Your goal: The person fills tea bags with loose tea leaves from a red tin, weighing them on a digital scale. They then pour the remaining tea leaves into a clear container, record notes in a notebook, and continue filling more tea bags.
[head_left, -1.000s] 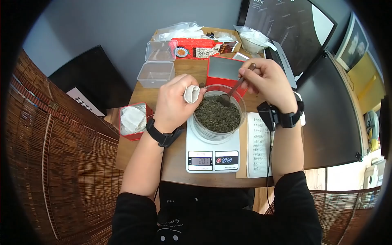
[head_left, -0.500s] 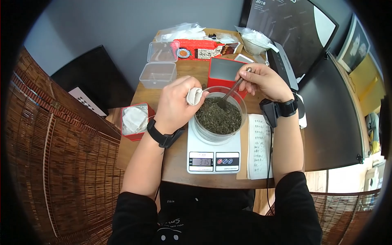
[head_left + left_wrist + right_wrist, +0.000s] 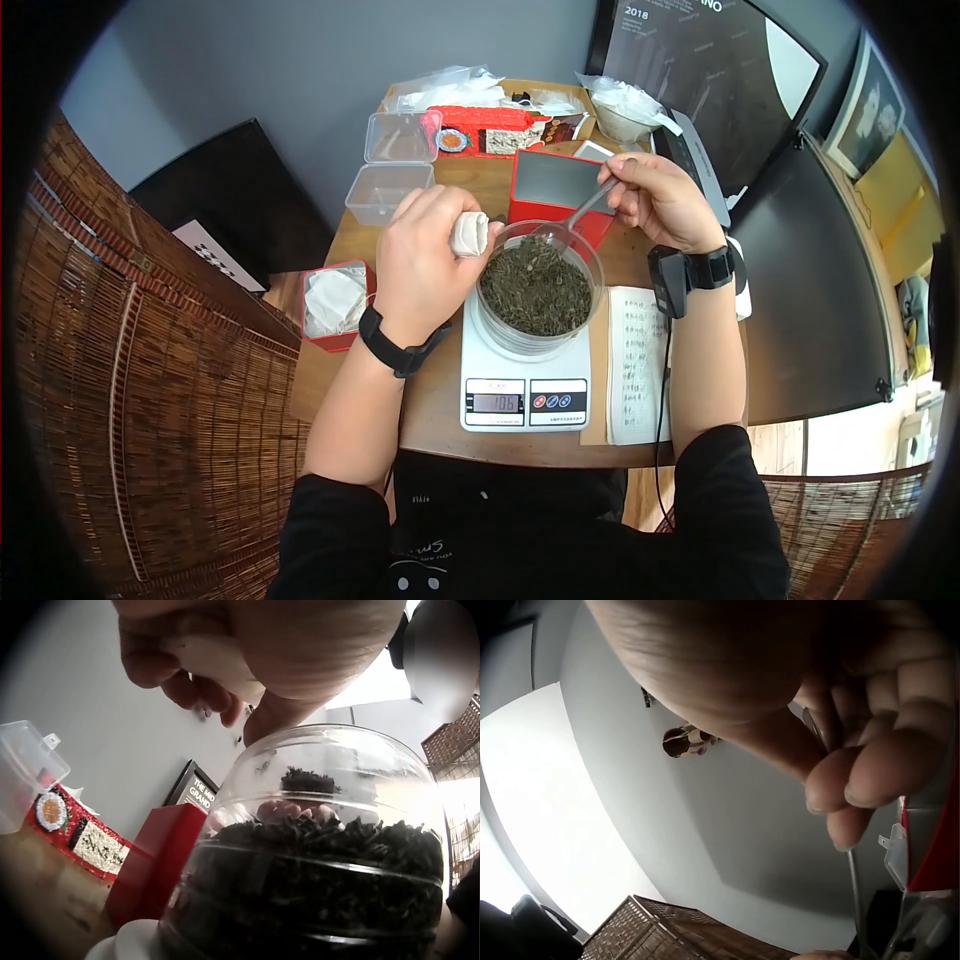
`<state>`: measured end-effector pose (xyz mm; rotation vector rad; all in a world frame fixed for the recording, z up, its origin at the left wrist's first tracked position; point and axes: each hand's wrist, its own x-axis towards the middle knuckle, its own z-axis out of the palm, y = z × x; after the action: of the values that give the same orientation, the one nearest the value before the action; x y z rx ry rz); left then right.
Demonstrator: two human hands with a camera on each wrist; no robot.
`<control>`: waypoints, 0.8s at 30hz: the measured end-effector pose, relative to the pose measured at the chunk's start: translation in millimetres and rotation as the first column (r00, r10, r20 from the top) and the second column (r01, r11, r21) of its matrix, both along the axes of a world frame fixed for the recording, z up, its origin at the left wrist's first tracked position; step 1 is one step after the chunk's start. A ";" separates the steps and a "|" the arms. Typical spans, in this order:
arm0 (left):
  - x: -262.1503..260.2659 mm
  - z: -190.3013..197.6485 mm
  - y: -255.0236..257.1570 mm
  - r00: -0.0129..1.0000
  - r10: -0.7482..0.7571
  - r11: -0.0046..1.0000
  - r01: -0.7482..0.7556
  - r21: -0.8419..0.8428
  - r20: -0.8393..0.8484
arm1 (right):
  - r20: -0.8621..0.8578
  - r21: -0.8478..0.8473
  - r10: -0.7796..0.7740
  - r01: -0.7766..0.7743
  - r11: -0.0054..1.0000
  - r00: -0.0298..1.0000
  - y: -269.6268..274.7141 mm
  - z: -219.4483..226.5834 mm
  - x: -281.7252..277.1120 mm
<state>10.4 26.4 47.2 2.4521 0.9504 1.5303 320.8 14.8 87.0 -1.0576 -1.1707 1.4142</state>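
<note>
A clear glass jar (image 3: 540, 290) full of dark loose tea leaves stands on a white digital scale (image 3: 525, 375). My left hand (image 3: 430, 255) holds a small white tea bag (image 3: 469, 233) at the jar's left rim; in the left wrist view the jar (image 3: 315, 855) fills the frame below the fingers (image 3: 202, 686). My right hand (image 3: 655, 200) pinches the handle of a metal spoon (image 3: 575, 215), whose bowl is lifted at the jar's far rim with tea in it. The right wrist view shows fingertips (image 3: 862, 787) on the thin handle (image 3: 853, 900).
A red open tin (image 3: 555, 190) stands behind the jar. A red box of white bags (image 3: 335, 300) is at left. Clear plastic containers (image 3: 390, 180) and packets lie at the back. A handwritten sheet (image 3: 635, 365) lies right of the scale. A woven screen (image 3: 150, 400) flanks the table.
The right hand has lifted the spoon out of the leaves toward the jar's far rim. The scale reading has changed. The left hand stays at the rim with the bag.
</note>
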 end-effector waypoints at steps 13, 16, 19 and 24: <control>1.0 3.1 -9.1 0.997 0.042 0.998 -0.045 -0.043 -0.063 | -0.101 0.172 -0.066 0.083 0.982 0.993 -22.1 20.8 -23.6; 0.0 1.3 -9.2 0.997 0.043 0.998 -0.047 -0.053 -0.065 | -0.065 0.190 -0.096 0.107 0.976 0.993 -27.3 24.5 -30.2; 0.5 4.2 -13.4 0.999 0.028 0.997 -0.030 -0.067 -0.035 | 0.001 0.207 -0.128 0.125 0.970 0.992 -32.4 27.1 -36.5; 2.9 6.4 -15.4 0.999 0.012 0.998 -0.014 -0.053 -0.036 | 0.074 0.240 -0.184 0.162 0.957 0.980 -39.2 31.4 -44.9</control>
<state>13.3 11.0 53.6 2.4494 1.0019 1.4496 275.9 -24.3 118.4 -1.0421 -1.2470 1.0716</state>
